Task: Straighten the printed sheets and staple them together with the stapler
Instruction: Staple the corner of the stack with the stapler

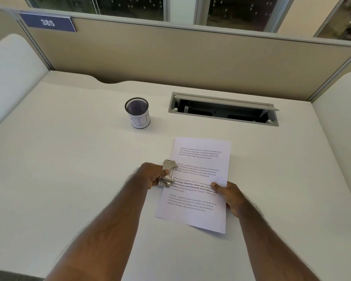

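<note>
The printed sheets point(197, 207) lie as one white stack with black text on the white desk point(69, 159), slightly turned. A silver metal stapler point(168, 173) sits at the stack's left edge, about halfway up, its jaws over the paper's margin. My left hand point(152, 175) is wrapped around the stapler, thumb on its top. My right hand point(229, 194) grips the stack's right edge, thumb on top of the page and fingers hidden beneath it.
A black mesh cup point(137, 112) with a white paper label stands behind the sheets to the left. An open cable slot point(223, 109) is cut into the desk at the back right. Beige partition walls point(170, 57) enclose the desk.
</note>
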Demonstrator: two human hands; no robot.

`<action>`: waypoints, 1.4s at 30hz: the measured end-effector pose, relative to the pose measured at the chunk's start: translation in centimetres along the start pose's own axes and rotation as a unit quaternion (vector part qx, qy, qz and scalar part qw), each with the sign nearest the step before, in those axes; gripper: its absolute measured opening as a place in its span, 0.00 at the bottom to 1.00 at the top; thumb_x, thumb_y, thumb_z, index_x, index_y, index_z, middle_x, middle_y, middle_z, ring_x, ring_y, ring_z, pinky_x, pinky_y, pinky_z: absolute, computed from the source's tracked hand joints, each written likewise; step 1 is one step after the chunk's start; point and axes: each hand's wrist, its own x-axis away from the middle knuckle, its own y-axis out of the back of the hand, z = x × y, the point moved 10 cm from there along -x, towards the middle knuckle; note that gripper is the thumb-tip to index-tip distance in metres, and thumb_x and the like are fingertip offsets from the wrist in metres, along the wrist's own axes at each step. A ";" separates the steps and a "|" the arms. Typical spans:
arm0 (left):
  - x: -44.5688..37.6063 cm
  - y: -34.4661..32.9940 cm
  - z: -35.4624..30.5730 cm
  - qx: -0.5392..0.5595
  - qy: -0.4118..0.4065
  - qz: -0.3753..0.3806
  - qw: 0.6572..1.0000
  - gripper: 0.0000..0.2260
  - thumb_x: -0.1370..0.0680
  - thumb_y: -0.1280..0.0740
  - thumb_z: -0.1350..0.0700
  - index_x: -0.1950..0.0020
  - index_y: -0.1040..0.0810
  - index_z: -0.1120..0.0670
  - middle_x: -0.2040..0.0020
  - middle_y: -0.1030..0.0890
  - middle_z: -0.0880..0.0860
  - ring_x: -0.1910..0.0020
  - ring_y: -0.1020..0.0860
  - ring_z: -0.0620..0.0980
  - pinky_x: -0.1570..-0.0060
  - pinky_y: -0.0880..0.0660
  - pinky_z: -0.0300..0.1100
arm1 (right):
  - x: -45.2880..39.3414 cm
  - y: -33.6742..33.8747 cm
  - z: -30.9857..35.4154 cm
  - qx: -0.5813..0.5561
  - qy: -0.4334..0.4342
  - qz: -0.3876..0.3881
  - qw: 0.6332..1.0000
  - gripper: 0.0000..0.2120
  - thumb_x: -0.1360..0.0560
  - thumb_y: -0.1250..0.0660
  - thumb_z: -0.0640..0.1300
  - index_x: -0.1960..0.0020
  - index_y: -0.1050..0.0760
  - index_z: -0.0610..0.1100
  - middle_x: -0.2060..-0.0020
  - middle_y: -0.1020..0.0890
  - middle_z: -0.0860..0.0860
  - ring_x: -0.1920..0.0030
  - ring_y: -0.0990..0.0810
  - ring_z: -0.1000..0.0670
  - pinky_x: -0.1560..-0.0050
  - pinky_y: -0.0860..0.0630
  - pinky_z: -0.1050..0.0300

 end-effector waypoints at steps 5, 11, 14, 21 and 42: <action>-0.2 0.0 0.2 0.014 0.011 0.006 1.000 0.07 0.29 0.26 0.67 0.53 0.18 0.61 0.51 0.17 0.63 0.52 0.17 0.59 0.44 0.21 0.57 | 0.0 0.0 0.0 -0.001 0.000 0.000 1.000 0.09 0.26 0.28 0.42 0.46 0.19 0.43 0.50 0.14 0.44 0.50 0.15 0.42 0.46 0.20 0.43; -0.8 0.2 0.4 0.014 -0.006 -0.014 1.000 0.04 0.28 0.27 0.67 0.59 0.20 0.61 0.54 0.18 0.63 0.55 0.19 0.58 0.43 0.22 0.60 | 0.0 0.0 0.0 0.004 0.002 -0.002 1.000 0.08 0.27 0.27 0.43 0.48 0.18 0.44 0.51 0.13 0.46 0.51 0.15 0.44 0.48 0.19 0.45; -0.9 0.0 0.5 0.019 -0.014 -0.006 1.000 0.04 0.28 0.27 0.67 0.58 0.19 0.60 0.53 0.18 0.62 0.56 0.19 0.57 0.43 0.22 0.58 | 0.0 0.0 0.0 0.005 0.004 -0.002 1.000 0.08 0.26 0.27 0.42 0.48 0.18 0.44 0.51 0.13 0.45 0.50 0.15 0.43 0.47 0.19 0.44; 0.0 -0.3 -0.3 -0.019 -0.082 0.005 0.996 0.13 0.29 0.25 0.62 0.48 0.22 0.57 0.52 0.18 0.60 0.54 0.20 0.57 0.45 0.22 0.56 | 0.3 0.0 0.2 0.002 0.004 -0.003 1.000 0.10 0.26 0.28 0.41 0.45 0.19 0.42 0.50 0.14 0.44 0.50 0.15 0.42 0.46 0.19 0.43; 0.6 8.8 -1.6 -0.185 -0.173 -0.208 0.945 0.09 0.28 0.28 0.51 0.61 0.22 0.56 0.65 0.21 0.51 0.61 0.23 0.55 0.62 0.29 0.42 | 1.5 1.4 -0.1 -0.028 0.009 -0.007 1.000 0.10 0.26 0.29 0.39 0.45 0.19 0.41 0.49 0.14 0.43 0.48 0.16 0.40 0.42 0.22 0.38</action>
